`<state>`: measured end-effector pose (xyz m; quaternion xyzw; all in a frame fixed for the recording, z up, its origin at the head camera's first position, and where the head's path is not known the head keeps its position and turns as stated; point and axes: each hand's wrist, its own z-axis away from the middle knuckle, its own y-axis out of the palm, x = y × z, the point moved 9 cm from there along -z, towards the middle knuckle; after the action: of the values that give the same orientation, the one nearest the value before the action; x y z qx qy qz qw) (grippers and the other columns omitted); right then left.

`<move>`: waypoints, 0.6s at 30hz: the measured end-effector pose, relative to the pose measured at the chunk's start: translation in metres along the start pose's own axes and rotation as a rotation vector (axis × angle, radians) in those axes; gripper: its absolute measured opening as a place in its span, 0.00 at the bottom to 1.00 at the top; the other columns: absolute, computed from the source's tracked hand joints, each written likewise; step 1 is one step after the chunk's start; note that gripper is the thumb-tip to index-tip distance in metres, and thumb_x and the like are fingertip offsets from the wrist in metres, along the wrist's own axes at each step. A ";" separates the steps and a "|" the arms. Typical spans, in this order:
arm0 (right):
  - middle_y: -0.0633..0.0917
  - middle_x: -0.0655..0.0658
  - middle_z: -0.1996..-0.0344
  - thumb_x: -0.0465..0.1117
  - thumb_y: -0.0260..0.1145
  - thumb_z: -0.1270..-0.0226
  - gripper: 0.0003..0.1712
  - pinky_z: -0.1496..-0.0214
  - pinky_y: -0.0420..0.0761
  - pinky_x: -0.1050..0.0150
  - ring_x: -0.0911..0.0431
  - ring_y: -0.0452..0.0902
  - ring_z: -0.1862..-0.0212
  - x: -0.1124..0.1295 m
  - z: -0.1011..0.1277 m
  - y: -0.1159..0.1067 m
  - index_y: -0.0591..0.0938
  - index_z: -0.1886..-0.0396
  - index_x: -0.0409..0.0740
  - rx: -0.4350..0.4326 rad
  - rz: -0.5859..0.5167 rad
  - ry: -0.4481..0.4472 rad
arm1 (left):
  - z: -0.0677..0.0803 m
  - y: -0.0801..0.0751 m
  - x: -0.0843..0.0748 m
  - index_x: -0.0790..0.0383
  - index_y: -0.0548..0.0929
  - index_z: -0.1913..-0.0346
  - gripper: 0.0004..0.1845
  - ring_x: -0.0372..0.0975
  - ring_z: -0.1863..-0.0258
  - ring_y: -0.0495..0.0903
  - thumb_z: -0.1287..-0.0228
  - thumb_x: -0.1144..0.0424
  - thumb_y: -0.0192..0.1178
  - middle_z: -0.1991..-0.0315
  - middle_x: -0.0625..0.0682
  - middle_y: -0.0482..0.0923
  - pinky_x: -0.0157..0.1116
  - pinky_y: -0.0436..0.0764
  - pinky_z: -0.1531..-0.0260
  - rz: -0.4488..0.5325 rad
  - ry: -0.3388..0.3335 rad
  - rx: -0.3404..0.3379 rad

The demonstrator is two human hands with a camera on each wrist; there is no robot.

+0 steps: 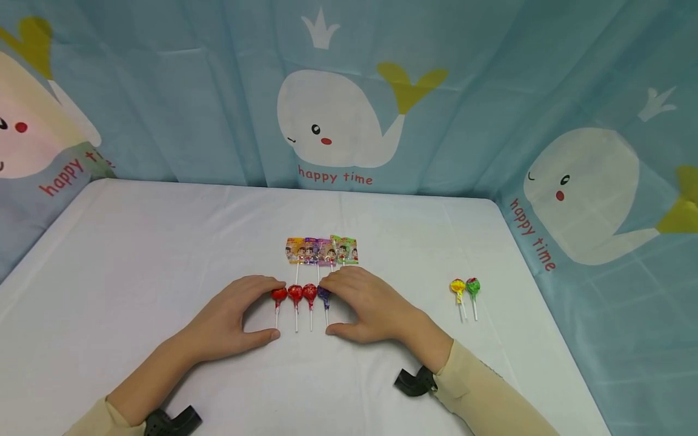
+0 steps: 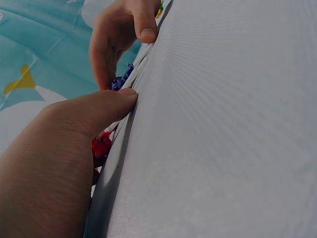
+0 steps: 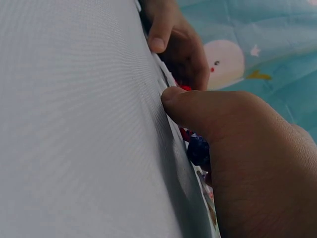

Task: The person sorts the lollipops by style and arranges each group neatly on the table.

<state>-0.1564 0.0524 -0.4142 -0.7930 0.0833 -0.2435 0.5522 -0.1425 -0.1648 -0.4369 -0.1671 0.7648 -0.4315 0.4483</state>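
Observation:
Three red lollipops and a dark blue lollipop lie side by side on the white table, sticks toward me. My left hand spans the leftmost red one: fingertips touch its candy head, the thumb lies at the stick's end. At the row's other end my right hand has its fingers over the blue candy head and its thumb by that stick's end. In the left wrist view the left thumb rests along the tabletop; the right wrist view shows the right thumb lying likewise.
Just behind the row lie several flat lollipops in printed wrappers, sticks pointing toward it. To the right are a yellow lollipop and a green lollipop. A blue whale-print curtain hangs behind the white tabletop.

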 end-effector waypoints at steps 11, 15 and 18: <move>0.82 0.46 0.30 0.62 0.77 0.32 0.44 0.16 0.62 0.56 0.52 0.74 0.26 -0.001 0.001 -0.001 0.79 0.25 0.40 -0.010 -0.011 0.006 | 0.000 0.000 0.000 0.48 0.78 0.25 0.45 0.46 0.27 0.74 0.45 0.45 0.84 0.29 0.43 0.79 0.58 0.73 0.28 -0.004 0.008 -0.005; 0.82 0.46 0.30 0.63 0.76 0.31 0.45 0.16 0.62 0.55 0.52 0.74 0.26 -0.001 0.001 -0.001 0.79 0.26 0.40 -0.017 -0.004 -0.001 | 0.000 0.000 0.000 0.48 0.79 0.25 0.45 0.46 0.27 0.74 0.46 0.46 0.84 0.29 0.43 0.79 0.58 0.73 0.28 -0.005 0.007 -0.008; 0.82 0.45 0.29 0.63 0.76 0.31 0.45 0.16 0.63 0.55 0.52 0.74 0.26 0.000 0.001 -0.002 0.79 0.25 0.39 -0.019 0.006 -0.006 | 0.000 0.000 0.001 0.48 0.79 0.25 0.45 0.47 0.27 0.74 0.46 0.45 0.84 0.29 0.44 0.79 0.59 0.73 0.28 -0.007 0.001 -0.007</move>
<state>-0.1561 0.0542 -0.4130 -0.7986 0.0867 -0.2387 0.5457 -0.1427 -0.1651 -0.4376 -0.1712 0.7661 -0.4304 0.4457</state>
